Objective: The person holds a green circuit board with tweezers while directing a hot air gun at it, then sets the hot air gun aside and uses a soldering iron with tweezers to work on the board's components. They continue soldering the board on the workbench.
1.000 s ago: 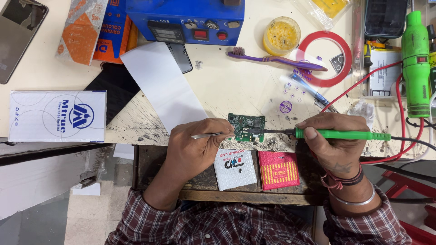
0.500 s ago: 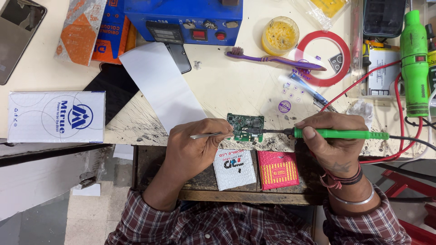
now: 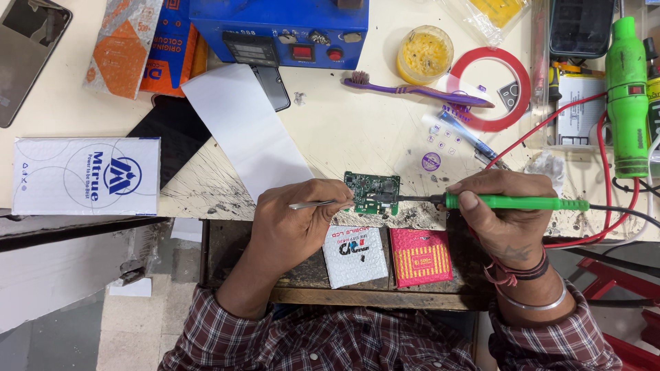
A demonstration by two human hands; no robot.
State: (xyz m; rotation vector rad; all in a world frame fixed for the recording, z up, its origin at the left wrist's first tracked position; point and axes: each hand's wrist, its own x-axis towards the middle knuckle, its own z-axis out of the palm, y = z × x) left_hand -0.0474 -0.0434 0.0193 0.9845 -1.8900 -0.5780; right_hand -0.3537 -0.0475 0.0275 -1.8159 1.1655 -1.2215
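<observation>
- Left hand (image 3: 295,220) clenched round thin metal tweezers (image 3: 317,204), tips laid on the left edge of the small green circuit board (image 3: 372,193). I read that as pinning the board flat so it can't skate.
- Right hand (image 3: 505,213) grips the green-handled soldering iron (image 3: 515,203) like a pen, shaft near level, tip meeting the board's right edge. Low angle keeps the fingers off the hot end.
- Board lies at the near edge of the counter (image 3: 357,130), centred between both hands, close to the body for a straight look down.
- Counter around the board is scorched and scratched, so this looks like the usual work spot.
- Yellow flux tub (image 3: 424,53) and purple toothbrush (image 3: 412,89) lie far of the board, in easy reach.
- Blue power unit (image 3: 278,27) at the far edge; green hot-air gun (image 3: 629,96) parked far right, red leads trailing towards the near right.
- White sheet (image 3: 244,130) far-left of the board, clear of the iron.
</observation>
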